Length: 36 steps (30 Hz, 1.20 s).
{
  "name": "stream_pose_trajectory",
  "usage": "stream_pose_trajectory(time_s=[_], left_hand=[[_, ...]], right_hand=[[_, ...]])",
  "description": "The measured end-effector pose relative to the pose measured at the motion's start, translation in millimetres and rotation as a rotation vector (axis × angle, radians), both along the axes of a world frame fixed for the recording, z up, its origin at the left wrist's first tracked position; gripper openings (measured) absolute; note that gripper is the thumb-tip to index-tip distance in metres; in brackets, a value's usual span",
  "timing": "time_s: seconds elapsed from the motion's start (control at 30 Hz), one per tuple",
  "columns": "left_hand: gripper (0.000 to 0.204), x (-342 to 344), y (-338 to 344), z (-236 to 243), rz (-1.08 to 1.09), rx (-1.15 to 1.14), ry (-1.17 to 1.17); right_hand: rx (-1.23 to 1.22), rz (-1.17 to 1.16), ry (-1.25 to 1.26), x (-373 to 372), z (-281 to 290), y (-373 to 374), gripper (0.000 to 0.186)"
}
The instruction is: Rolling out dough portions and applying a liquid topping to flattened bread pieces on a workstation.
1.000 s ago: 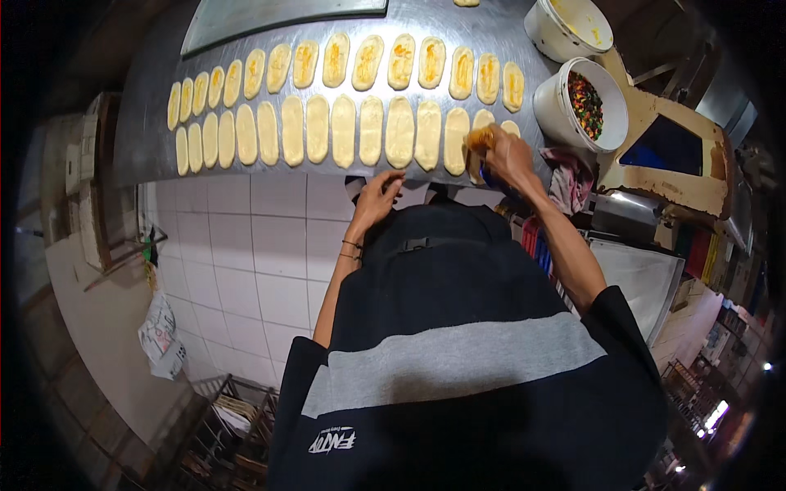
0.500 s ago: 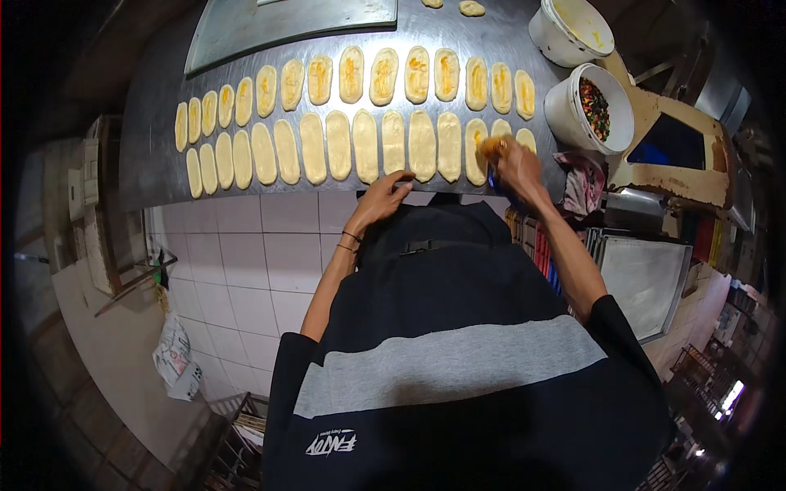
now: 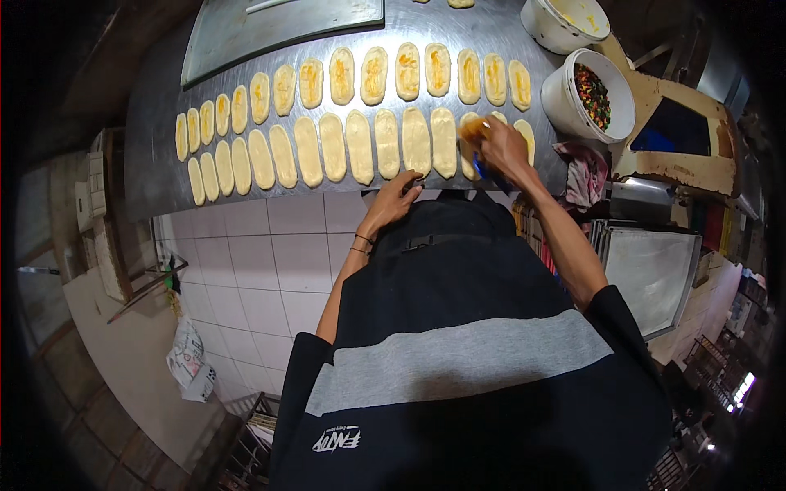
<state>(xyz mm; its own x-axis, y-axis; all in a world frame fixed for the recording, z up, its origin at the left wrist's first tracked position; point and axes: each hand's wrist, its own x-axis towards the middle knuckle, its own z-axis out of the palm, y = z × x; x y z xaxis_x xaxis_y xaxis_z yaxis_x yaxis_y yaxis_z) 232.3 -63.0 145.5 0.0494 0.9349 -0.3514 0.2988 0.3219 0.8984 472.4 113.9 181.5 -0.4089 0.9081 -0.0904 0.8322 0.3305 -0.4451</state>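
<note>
Two rows of long flat dough pieces lie on a metal table. Orange filling streaks those in the far row, such as one dough piece. In the near row, most are plain, like a dough piece. My right hand is closed around a brush with an orange-coated end and a blue part. Its blurred tip is over a dough piece toward the right of the near row, partly hiding it. My left hand rests at the table's near edge, fingers extended and holding nothing, just below a plain dough piece.
At the right stand a white bucket of multicoloured bits and another white bucket with yellow smears. A stained cloth hangs by the table's right corner. A metal tray lies at the back left.
The brush in my right hand has shifted left and up along the dough piece. My left hand stays at the table edge. The whole view has shifted slightly.
</note>
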Motion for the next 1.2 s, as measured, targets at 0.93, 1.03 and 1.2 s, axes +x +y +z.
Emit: stream_pose_trajectory(time_s=[0.93, 1.03, 1.2], left_hand=[[0.035, -10, -24, -6, 0.316, -0.076, -0.126], [0.034, -12, -25, -16, 0.357, -0.052, -0.126], [0.034, -8, -23, -18, 0.379, -0.017, -0.178]], right_hand=[[-0.079, 0.175, -0.086, -28, 14, 18, 0.023], [-0.144, 0.089, -0.014, -62, 3, 32, 0.021], [-0.328, 0.363, 0.015, -11, -32, -32, 0.025]])
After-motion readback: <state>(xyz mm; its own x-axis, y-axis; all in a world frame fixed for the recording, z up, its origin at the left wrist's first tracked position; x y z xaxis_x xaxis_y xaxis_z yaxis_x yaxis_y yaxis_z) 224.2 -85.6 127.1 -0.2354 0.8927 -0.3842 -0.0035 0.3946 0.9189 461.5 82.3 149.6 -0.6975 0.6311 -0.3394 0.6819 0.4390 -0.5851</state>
